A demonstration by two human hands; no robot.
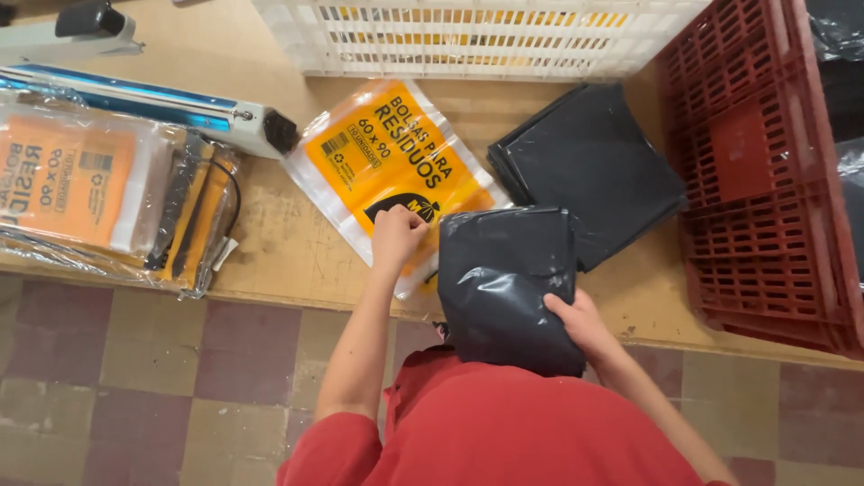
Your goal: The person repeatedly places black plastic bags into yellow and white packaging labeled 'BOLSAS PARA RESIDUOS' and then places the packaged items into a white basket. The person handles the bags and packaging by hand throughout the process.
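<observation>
Left hand (397,232) rests on the clear pouch with an orange label (387,171), fingers curled and pinching its near edge; the pouch lies flat on the wooden tabletop (288,243). Right hand (576,322) grips a folded black bag bundle (508,279), fingers pressed against its lower right side (held at the tabletop's front edge). Just beyond lies a stack of black bags (598,162). Red crate (765,180) at right, white crate (468,36) behind, heat sealer (180,108) at left.

Packing workshop, heat sealer (180,112), plastic crates (765,180), worn workbench (288,252)
</observation>
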